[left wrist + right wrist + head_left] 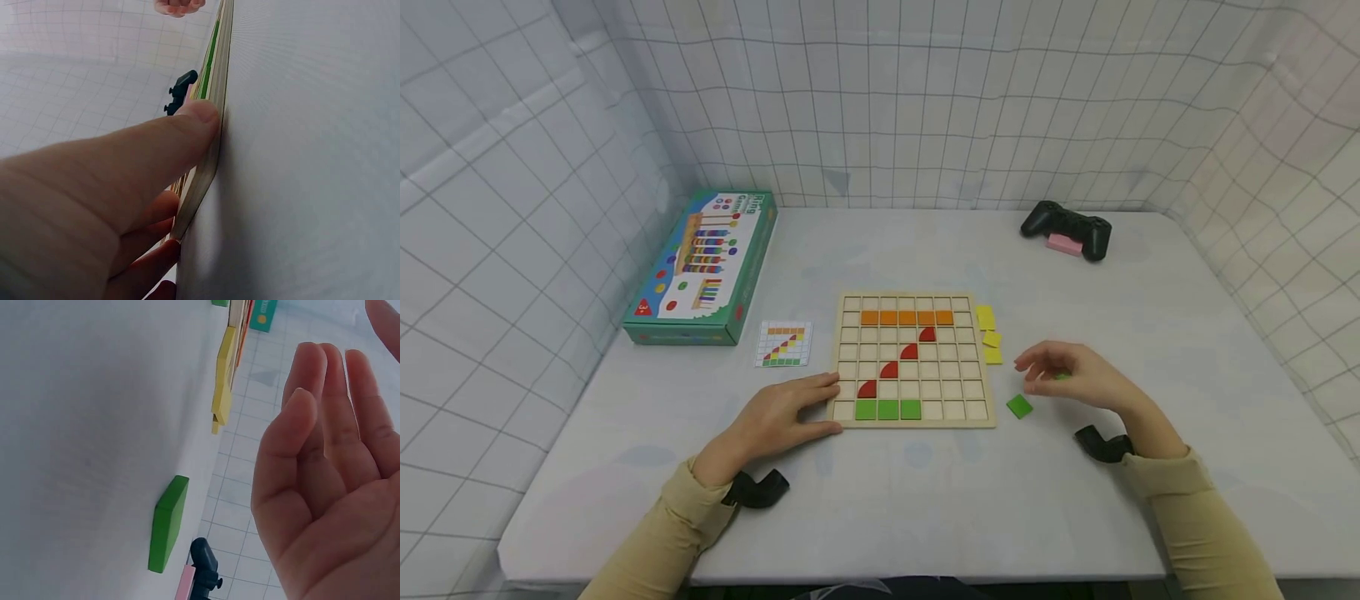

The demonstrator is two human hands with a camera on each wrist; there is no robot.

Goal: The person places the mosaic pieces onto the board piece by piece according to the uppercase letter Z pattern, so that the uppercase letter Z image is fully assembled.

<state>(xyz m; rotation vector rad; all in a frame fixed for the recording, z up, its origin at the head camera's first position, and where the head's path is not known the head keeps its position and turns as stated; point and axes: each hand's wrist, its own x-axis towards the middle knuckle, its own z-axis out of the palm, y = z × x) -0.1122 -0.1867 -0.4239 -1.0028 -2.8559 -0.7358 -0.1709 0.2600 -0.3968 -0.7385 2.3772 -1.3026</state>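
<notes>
My left hand (786, 414) rests at the near left corner of a wooden grid board (952, 375). Its thumb (199, 112) touches the corner while the fingers lie along the left edge. The board carries a row of orange squares (907, 317), a diagonal of red quarter-circle tiles (889, 370) and three green squares (888, 409) along the near row. To the right of the board, my right hand (1078, 375) hovers with loosely bent fingers and nothing between them. A green tile (1019, 407) lies near its fingertips; another green tile (1062, 377) shows partly behind the hand.
Yellow tiles (986, 317) lie against the board's right edge. A pattern card (784, 343) sits left of the board, below a green game box (703, 258). Far right, a black game controller (1066, 227) rests with a pink block (1064, 244).
</notes>
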